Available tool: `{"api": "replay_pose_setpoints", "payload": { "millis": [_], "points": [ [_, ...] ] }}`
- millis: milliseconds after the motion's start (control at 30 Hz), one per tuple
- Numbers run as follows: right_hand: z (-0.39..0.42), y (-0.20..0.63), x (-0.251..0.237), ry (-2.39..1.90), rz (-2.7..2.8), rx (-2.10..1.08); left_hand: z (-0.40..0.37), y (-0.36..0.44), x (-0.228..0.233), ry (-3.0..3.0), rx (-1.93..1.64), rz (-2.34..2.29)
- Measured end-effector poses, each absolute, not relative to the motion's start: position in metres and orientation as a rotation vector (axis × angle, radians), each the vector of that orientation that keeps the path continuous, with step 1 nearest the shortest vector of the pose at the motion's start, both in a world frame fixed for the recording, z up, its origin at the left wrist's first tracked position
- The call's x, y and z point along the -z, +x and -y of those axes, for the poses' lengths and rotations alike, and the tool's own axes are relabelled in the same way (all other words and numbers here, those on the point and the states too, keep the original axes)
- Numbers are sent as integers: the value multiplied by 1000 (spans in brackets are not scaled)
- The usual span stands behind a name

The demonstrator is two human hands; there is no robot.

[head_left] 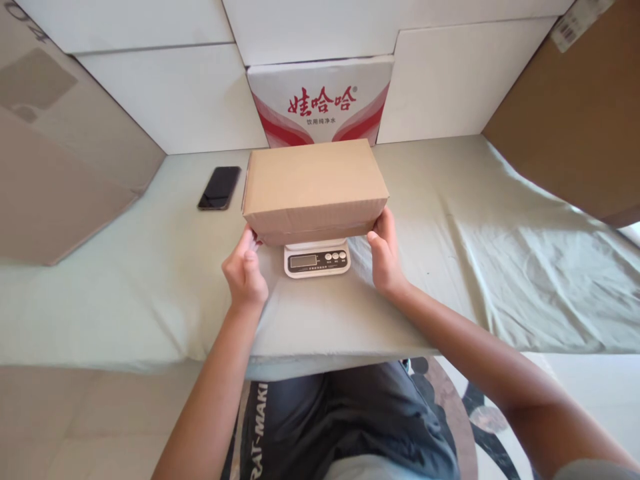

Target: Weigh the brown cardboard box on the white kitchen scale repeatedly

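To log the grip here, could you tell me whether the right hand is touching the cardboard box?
Touching. The head view shows the right hand with fingers pressed against the lower right corner of the cardboard box.

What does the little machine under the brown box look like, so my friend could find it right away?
Start at the pale green cloth covering the table, then find the brown cardboard box in the middle, with the left hand and right hand at its sides. Right beneath it sits the small white scale. Unlike the black phone lying nearby, it has a grey screen and round buttons.
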State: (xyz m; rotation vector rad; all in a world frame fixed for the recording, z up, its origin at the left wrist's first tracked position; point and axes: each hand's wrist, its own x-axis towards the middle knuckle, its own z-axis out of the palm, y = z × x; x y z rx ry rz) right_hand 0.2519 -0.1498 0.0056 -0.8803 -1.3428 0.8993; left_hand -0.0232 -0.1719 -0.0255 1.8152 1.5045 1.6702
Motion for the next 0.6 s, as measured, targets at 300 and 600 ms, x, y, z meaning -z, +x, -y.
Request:
{"api": "replay_pose_setpoints", "payload": {
  "millis": [300, 600],
  "points": [
    [148, 253, -2, -894, 1378, -855, 173, -18, 19, 1694, -1760, -1512],
    [148, 251, -3, -846, 1309, -871, 172, -13, 9, 1592, -1912, -1354]
  ]
}}
